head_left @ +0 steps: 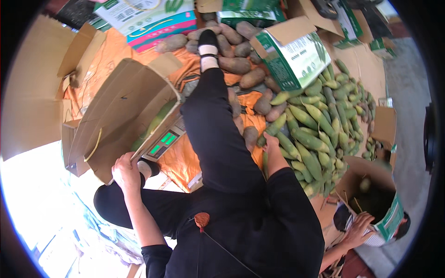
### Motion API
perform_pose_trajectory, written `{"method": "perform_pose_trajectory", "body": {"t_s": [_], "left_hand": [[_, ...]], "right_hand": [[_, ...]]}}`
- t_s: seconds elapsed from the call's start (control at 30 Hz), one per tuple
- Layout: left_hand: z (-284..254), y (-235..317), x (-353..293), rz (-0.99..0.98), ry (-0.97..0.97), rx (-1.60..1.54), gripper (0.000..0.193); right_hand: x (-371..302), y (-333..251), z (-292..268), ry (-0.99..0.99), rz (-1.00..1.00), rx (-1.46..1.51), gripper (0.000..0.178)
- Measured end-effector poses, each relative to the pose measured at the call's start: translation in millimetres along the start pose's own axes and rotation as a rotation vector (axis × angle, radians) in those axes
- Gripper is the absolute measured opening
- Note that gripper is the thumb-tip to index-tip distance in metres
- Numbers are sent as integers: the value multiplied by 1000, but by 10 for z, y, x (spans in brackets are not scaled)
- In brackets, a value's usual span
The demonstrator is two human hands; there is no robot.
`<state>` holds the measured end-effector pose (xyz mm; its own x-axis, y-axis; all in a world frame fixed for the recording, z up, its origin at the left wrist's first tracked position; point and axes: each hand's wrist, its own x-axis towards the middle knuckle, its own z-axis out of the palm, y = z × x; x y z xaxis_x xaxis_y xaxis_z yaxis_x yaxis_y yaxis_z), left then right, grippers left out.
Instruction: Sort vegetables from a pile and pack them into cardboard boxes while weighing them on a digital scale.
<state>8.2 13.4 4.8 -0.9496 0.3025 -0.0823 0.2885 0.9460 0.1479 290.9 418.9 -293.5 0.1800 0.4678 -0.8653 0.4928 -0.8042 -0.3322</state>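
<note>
My left hand is closed on the near edge of an open cardboard box, with its thumb and fingers over the rim. The box leans beside a scale with a green-lit display; a long green radish lies inside. My right hand reaches down into the left side of a pile of green radishes, touching the radishes there. Its fingers are mostly hidden, so their grip does not show.
Brownish, thick tubers lie on orange sheeting around my outstretched foot. A green-and-white carton stands beyond the pile. At the lower right, another person's hand holds an open carton. More cartons stand at the far side.
</note>
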Motion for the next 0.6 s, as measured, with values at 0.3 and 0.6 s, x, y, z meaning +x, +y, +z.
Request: {"method": "perform_pose_trajectory", "body": {"t_s": [0.3,0.6], "left_hand": [[-58,26,20,10,14,3,10],[-11,-38,19,22,43,13,11]], "right_hand": [[-149,-113,-86,-3,118,-75,34],[-867,6,-318,-513,133,156,25]]}}
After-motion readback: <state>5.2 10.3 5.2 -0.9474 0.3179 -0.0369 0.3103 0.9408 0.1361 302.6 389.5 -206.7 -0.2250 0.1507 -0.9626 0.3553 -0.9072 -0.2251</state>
